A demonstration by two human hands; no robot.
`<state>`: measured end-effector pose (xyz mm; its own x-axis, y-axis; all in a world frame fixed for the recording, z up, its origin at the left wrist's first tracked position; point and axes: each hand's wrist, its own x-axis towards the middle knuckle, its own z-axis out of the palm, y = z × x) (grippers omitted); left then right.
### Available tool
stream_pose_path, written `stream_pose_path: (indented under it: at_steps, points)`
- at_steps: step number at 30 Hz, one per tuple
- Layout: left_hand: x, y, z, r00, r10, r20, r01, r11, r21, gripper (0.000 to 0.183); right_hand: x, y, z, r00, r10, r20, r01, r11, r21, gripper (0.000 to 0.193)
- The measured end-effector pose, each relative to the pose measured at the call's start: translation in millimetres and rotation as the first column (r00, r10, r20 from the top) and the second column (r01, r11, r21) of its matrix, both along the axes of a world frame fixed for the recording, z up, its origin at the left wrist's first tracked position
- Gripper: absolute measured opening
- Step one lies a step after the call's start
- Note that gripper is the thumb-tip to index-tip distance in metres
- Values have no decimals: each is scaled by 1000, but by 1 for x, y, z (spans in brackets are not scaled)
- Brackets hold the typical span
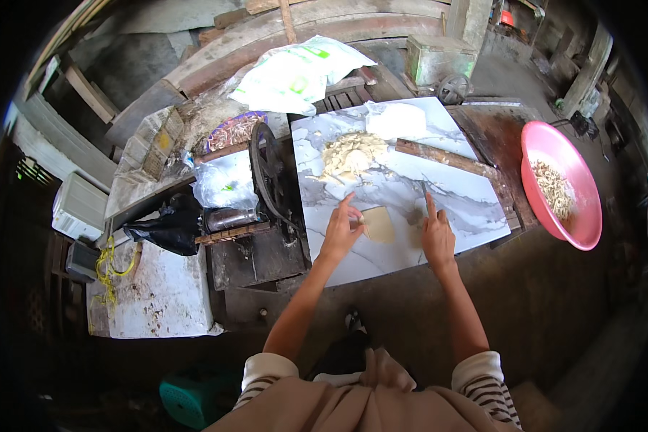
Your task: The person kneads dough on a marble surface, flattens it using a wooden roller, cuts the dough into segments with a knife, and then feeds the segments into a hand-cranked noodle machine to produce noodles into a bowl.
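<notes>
A flat, roughly square sheet of dough [379, 225] lies on the marble-patterned board [475, 219]. My left hand [342, 232] is at the sheet's left edge, thumb and fingers pinched on it. To the right of the sheet, my right hand [438, 236] is closed round a small knife [423, 189]. Its index finger stretches along the knife, and the blade points away from me; most of the handle is hidden in the palm. Beyond both hands sits a crumbly mound of pale dough [353, 153] with loose bits around it.
A wooden stick [445, 157] and a white plastic bag [396, 120] lie on the board's far side. At right stands a pink basin [589, 209] holding small dough pieces. Left of the board are a hand-wheel machine [268, 173], a black bag [169, 229] and a purple-rimmed basket [255, 115].
</notes>
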<state>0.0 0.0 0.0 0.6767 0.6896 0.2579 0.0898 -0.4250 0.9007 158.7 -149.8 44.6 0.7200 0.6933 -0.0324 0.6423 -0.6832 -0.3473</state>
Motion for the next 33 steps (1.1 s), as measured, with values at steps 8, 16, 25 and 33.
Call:
stream_pose_path:
  at_steps: [8, 16, 25, 33]
  points:
    - [5, 16, 23, 997, -63, -32, 62, 997, -52, 63, 33, 44, -28, 933, 62, 354, -132, 975, 177, 48]
    - [54, 73, 40, 979, -4, 202, 12, 999, -38, 58, -2, 93, -9, 921, 222, 321, -343, 854, 391, 39]
    - [78, 119, 31, 955, 237, 180, -238, 971, -18, 54, -18, 155, -20, 822, 289, 492, -427, 883, 195, 57]
    - [77, 134, 15, 946, 304, 112, -309, 950, 34, 45, -20, 163, -22, 807, 302, 508, -393, 916, 81, 63]
